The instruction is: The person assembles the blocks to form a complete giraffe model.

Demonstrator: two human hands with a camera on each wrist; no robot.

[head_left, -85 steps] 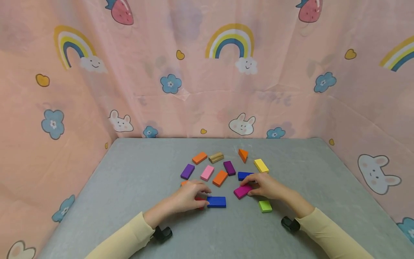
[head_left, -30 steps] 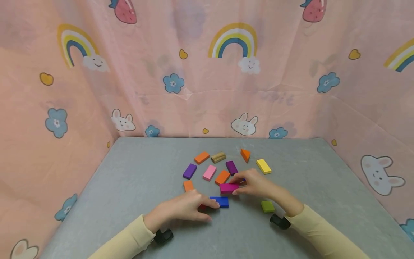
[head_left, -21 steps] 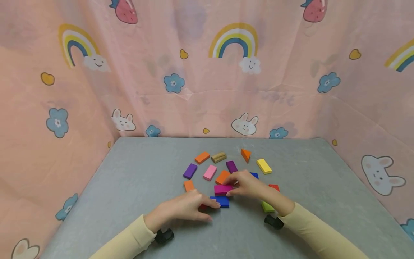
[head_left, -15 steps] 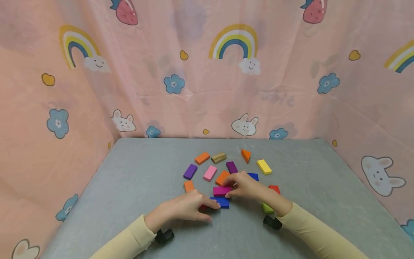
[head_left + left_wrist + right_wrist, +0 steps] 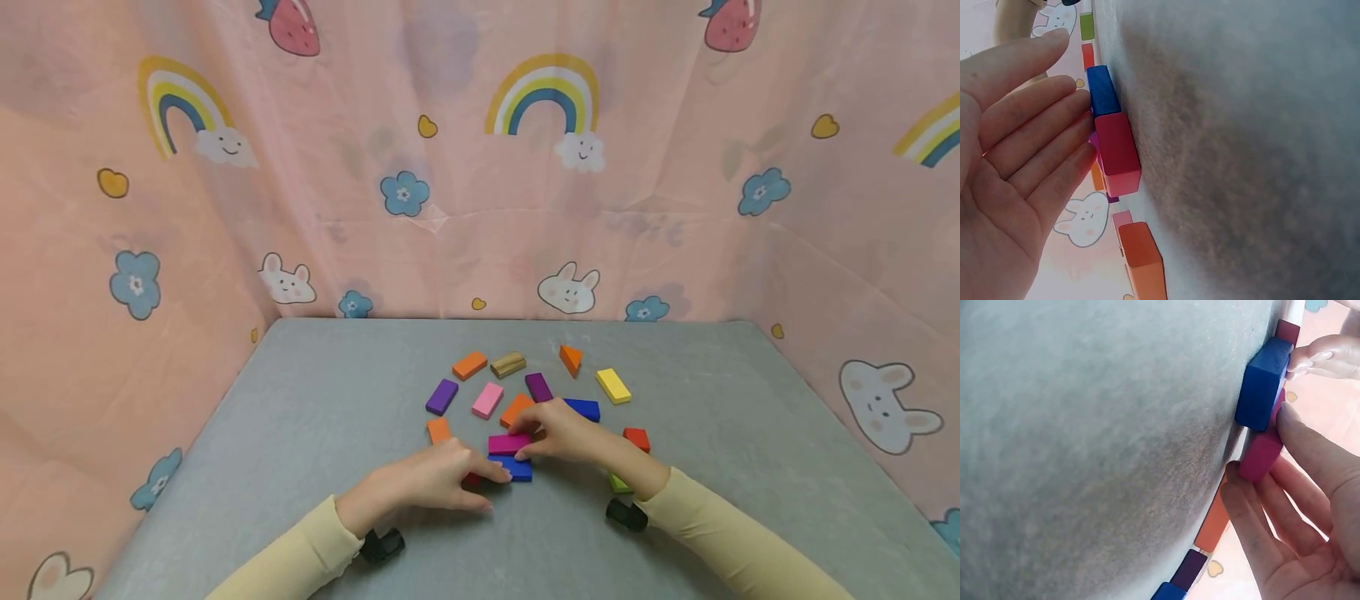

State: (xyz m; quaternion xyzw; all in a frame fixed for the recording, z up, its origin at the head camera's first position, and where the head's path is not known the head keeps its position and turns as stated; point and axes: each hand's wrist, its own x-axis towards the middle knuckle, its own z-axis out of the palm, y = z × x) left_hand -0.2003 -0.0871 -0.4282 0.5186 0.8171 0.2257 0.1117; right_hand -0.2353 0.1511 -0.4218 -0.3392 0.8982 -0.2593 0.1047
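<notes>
between the thumb and fingers of the right hand [image 5: 560, 431] sits a magenta block [image 5: 501, 445], smooth and oblong with flat faces and crisp edges; the fingers are pinching it. just on the near side of those fingers lies a blue block [image 5: 521, 472] of similar shape, so close to the magenta block that i cannot tell whether they touch. the left hand [image 5: 435, 481] grips nothing: its fingers are stretched out, the tips resting on the blue block's end, with a red block [image 5: 1117, 144] partly hidden under them. just past the right fingers is an orange block [image 5: 514, 411], flat on the mottled grey bench [image 5: 337, 400]. both pale yellow sleeves [image 5: 292, 550] slant inward from the near side, the right hand arched with thumb and fingers bent, the left hand low, its fingers pointing toward the right hand.
</notes>
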